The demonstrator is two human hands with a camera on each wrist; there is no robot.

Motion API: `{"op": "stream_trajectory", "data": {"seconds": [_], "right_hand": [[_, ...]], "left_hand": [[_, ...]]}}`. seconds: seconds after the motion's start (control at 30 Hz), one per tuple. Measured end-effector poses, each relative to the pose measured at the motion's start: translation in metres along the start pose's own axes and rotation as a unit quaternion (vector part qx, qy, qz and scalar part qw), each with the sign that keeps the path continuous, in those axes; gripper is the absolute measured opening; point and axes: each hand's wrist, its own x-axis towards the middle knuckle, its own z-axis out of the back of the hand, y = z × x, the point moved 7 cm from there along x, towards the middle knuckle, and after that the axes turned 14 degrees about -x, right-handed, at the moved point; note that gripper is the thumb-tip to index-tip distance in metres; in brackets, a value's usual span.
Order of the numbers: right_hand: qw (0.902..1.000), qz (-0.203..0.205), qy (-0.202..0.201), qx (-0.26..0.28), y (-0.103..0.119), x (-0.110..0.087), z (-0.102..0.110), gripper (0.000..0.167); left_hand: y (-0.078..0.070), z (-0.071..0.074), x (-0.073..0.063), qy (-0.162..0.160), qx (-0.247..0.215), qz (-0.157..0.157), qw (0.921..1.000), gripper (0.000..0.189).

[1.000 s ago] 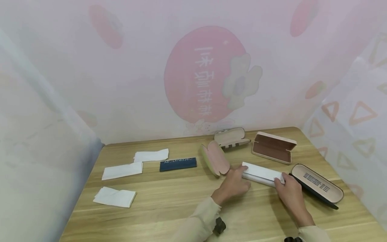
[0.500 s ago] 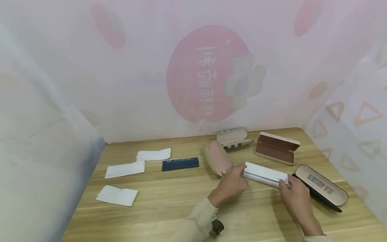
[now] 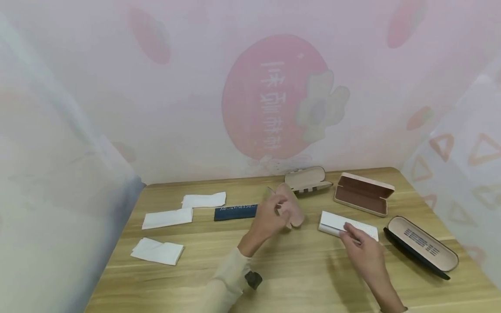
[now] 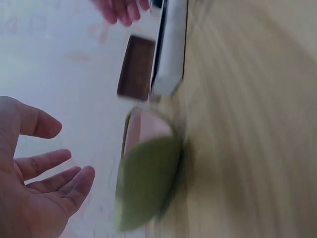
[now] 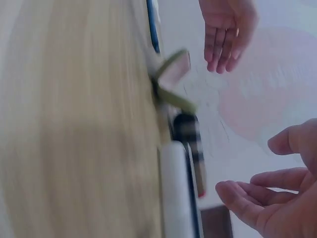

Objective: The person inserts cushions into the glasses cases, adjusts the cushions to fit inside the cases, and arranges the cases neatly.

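Note:
A white glasses case (image 3: 330, 222) lies with its lid down on the right half of the table. My right hand (image 3: 364, 250) hovers over its near side, fingers loosely bent; in the right wrist view the fingers hold nothing and are apart from the white case (image 5: 176, 188). My left hand (image 3: 268, 219) overlaps a green glasses case with a pink lining (image 3: 293, 206) in the head view. From the left wrist, the left hand (image 4: 44, 173) shows spread, relaxed fingers beside the green case (image 4: 148, 183), with a gap between them.
Behind stand a striped glasses case (image 3: 307, 179) and a brown-lined case (image 3: 360, 198), both with lids up. A black case (image 3: 420, 245) lies at right, lid up. A folded blue cloth (image 3: 235, 212) and several white cloths (image 3: 167, 218) lie at left. A wall backs the table.
Both hands have let go of the white case, whose lid lies flatter now. The left hand has moved left to the green case; the right hand has drawn slightly back.

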Motion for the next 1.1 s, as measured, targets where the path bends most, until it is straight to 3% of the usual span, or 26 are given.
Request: {"op": "stream_trajectory", "data": {"seconds": [0.07,0.2,0.37,0.73,1.0,1.1], "right_hand": [[0.9997,0.005,0.014,0.017,0.005,-0.002,-0.011,0.049],[0.9966,0.013,0.053,0.062,0.016,-0.006,-0.039,0.064],[0.9930,0.022,0.093,0.070,0.029,-0.012,-0.072,0.075],[0.9842,0.010,0.139,0.109,0.044,-0.002,-0.111,0.081],[0.9741,-0.007,0.161,0.159,0.046,0.007,-0.126,0.089],[0.9720,-0.024,0.152,0.177,0.044,0.011,-0.127,0.082]], "left_hand": [[0.005,0.013,0.004,-0.014,0.014,-0.003,0.9998,0.037],[0.022,0.033,0.016,-0.045,0.034,0.027,0.9980,0.039],[0.039,0.044,0.030,-0.055,0.043,0.066,0.9954,0.048],[0.074,0.034,0.053,-0.028,0.027,0.152,0.9876,0.072],[0.082,0.020,0.060,-0.011,0.010,0.186,0.9824,0.081],[0.082,0.017,0.061,-0.017,0.006,0.191,0.9815,0.078]]}}
